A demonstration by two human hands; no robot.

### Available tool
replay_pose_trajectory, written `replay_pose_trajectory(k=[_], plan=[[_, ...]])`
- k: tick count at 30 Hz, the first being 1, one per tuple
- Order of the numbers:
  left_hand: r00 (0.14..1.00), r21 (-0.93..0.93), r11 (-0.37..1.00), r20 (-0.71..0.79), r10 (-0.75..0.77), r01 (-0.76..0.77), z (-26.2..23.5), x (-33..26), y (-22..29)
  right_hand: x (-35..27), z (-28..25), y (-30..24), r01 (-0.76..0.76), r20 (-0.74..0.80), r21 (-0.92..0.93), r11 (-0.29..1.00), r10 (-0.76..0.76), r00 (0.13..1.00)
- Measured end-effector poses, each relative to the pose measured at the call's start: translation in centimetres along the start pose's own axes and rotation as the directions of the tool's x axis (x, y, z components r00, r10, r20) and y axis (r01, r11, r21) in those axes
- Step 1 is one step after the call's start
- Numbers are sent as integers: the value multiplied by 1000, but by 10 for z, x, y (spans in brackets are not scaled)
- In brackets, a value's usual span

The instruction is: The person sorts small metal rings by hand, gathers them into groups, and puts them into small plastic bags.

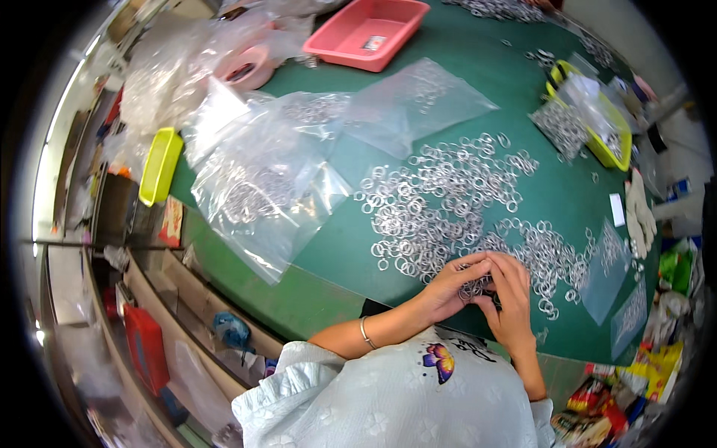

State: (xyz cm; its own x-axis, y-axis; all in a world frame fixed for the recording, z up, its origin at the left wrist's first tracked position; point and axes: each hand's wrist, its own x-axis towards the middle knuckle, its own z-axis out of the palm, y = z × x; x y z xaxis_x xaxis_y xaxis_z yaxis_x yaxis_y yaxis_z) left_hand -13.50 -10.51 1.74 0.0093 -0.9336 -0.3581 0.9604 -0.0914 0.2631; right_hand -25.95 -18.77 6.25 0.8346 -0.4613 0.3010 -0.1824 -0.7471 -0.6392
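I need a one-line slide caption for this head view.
Both hands, left and right, hold metal rings over a green table strewn with rings.

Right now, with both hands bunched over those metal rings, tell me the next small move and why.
Probably draw a few more rings from the loose pile toward you. The left hand and right hand meet over a small cluster of rings at the near edge of the green table, and the heap lies just beyond their fingers.
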Motion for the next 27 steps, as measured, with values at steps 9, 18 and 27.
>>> replay_pose_trajectory(k=[9, 18, 27], plan=[[958, 9, 974, -178, 223, -225, -15, -98, 47, 58, 40, -6, 66, 146, 247, 967, -105, 984], [577, 197, 788, -583, 573, -583, -80, -139, 88, 189, 211, -54, 694, 242, -252, 675, -650, 720], [490, 335, 771, -620, 613, -542, -102, -140, 117, 187, 228, -74, 708, 215, 83, 701, -706, 674]])
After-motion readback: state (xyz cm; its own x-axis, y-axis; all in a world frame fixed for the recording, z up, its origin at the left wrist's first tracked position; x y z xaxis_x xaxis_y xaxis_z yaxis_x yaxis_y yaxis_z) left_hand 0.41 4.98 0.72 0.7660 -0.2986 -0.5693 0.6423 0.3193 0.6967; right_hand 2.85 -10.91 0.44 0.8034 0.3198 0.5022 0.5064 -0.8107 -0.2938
